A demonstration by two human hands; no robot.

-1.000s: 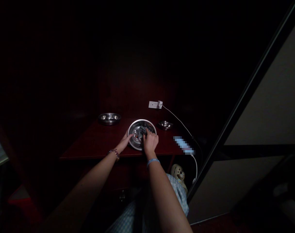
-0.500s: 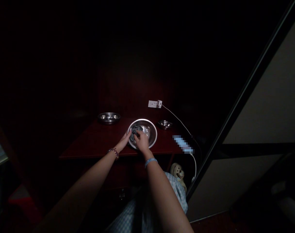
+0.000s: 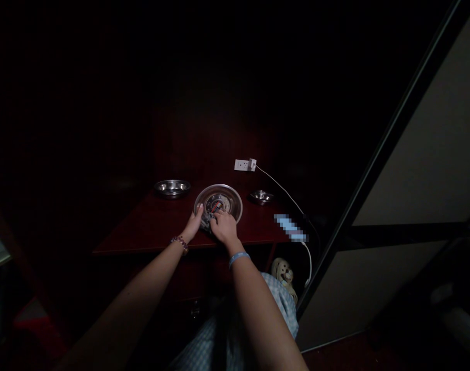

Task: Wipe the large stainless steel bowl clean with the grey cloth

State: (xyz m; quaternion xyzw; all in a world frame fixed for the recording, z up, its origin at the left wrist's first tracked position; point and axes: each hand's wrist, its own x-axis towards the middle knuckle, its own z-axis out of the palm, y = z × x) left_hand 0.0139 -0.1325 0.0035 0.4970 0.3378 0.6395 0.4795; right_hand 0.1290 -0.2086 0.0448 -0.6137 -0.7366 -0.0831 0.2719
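Observation:
A steel bowl [image 3: 233, 198] is tipped at the near part of the dark red desk, with what looks like its underside facing me. A small red and dark label [image 3: 216, 207] shows at its middle. My left hand [image 3: 193, 222] grips the bowl's left edge, thumb on the near face. Bunched in my right hand [image 3: 224, 226] is a grey cloth [image 3: 206, 221], pressed against the lower part of the bowl. The right fingertips are partly hidden by the hand itself.
On the desk [image 3: 134, 234] stand a steel dish [image 3: 172, 188] at the back left and a smaller one [image 3: 261, 197] at the right. A blurred-out phone [image 3: 291, 228] lies right, near a white cable. A wall socket [image 3: 242, 165] holds a charger. Clogs [image 3: 283, 273] sit below.
The bowl has turned from showing its inside to showing what looks like its underside. The cloth has moved from inside it to the lower outer face, and both hands have shifted slightly left.

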